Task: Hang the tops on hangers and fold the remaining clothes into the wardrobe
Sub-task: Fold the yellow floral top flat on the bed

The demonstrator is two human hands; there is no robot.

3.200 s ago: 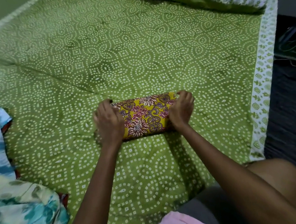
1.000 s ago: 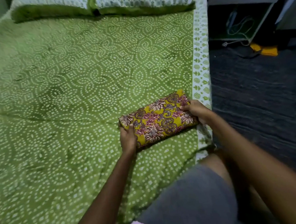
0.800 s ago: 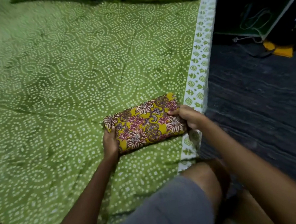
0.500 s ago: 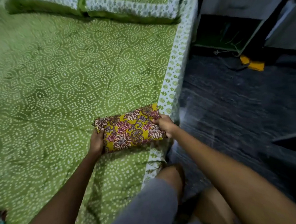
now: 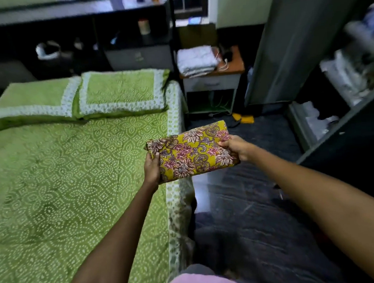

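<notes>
Fabric bundle, yellow floral print, folded to a flat rectangle (image 5: pixel 192 151), held centre frame above the edge of the green dotted bedspread (image 5: pixel 74 181). 2 hands support it level so folds stay intact, likely for carrying to the grey wardrobe (image 5: pixel 342 77), upper right. Left hand (image 5: pixel 152 169) curls round its left end; right hand (image 5: pixel 236 146) pinches the right end, thumb on top.

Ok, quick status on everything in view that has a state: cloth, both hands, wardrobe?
Yellow floral cloth: folded into a compact rectangle, held in the air past the bed edge.
Left hand: grips the cloth's left end.
Right hand: grips the cloth's right end.
Wardrobe: open, shelves with items showing.
</notes>
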